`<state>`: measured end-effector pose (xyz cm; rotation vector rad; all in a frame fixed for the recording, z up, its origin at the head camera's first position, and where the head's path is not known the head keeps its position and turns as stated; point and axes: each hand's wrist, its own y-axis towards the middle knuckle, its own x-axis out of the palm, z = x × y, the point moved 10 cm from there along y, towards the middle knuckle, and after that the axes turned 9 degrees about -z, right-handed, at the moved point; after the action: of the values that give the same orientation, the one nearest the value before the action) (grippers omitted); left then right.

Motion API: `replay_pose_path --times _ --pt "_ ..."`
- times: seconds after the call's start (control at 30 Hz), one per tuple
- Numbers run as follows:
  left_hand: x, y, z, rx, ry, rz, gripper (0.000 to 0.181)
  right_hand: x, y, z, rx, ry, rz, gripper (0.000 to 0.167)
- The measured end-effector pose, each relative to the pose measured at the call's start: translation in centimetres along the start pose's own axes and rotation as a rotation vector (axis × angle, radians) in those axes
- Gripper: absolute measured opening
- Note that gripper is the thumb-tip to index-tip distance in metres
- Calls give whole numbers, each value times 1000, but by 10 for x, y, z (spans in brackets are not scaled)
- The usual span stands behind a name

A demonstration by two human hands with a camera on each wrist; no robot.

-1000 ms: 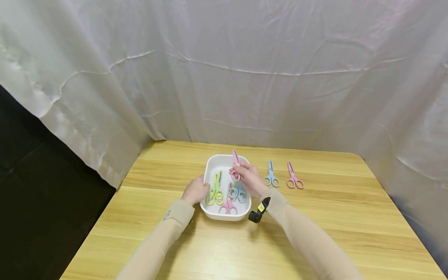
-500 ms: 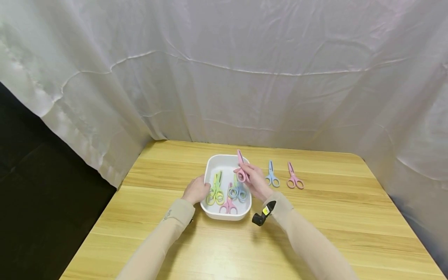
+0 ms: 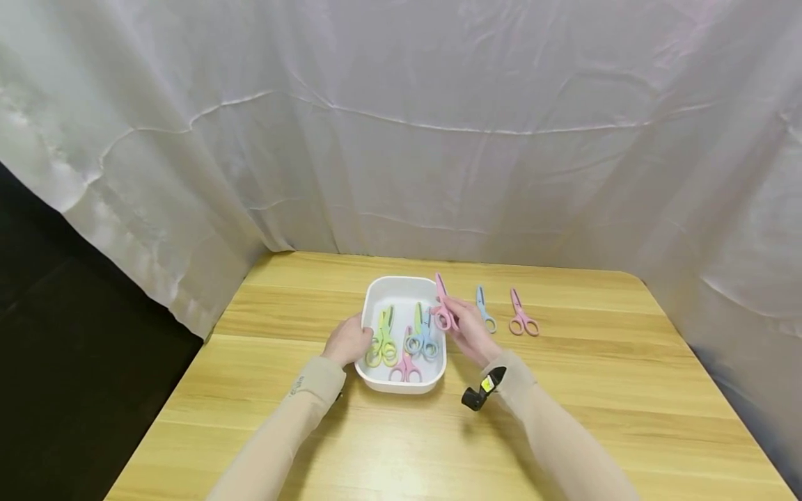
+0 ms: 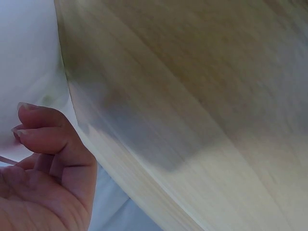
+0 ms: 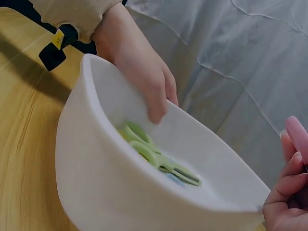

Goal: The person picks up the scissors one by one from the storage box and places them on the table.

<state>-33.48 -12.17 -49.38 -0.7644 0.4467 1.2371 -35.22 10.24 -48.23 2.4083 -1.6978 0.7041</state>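
A white plastic bin point(image 3: 401, 388) stands on the wooden table, its left rim gripped by my left hand point(image 3: 347, 342), thumb inside and fingers outside. My right hand point(image 3: 470, 332) pinches pink scissors point(image 3: 441, 287) above the bin's right rim, blades pointing away from me. Inside the bin lie yellow-green scissors point(image 3: 383, 339) at the left, pink scissors point(image 3: 406, 364) near the front and blue scissors point(image 3: 422, 342) at the right, overlapping another yellow-green pair. In the right wrist view, the thumb point(image 5: 157, 107) of the left hand hangs over the bin's inner wall.
On the table to the right of the bin lie blue scissors point(image 3: 481, 299), partly hidden by the right hand, and pink scissors point(image 3: 518, 313). A pale curtain point(image 3: 401, 174) hangs behind the table point(image 3: 595, 390).
My right hand has moved to the right with the pink scissors, from over the bin's inside to its right rim. The left hand stays on the left rim.
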Motion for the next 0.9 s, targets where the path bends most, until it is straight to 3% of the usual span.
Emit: replay_pose_path --times 0.13,0.47,0.8,0.9 --pt "0 -1 0 -3 6 -2 53 -10 -5 -1 -12 14 -2 49" --pt "1 -1 2 -9 -3 -19 52 -39 -14 -2 -20 112 1 20" --pt "-1 -3 4 -7 -3 -21 52 -66 -27 -5 -30 139 5 22" --pt "-1 -3 4 -3 -4 -21 53 -76 -31 -6 -28 143 26 36"
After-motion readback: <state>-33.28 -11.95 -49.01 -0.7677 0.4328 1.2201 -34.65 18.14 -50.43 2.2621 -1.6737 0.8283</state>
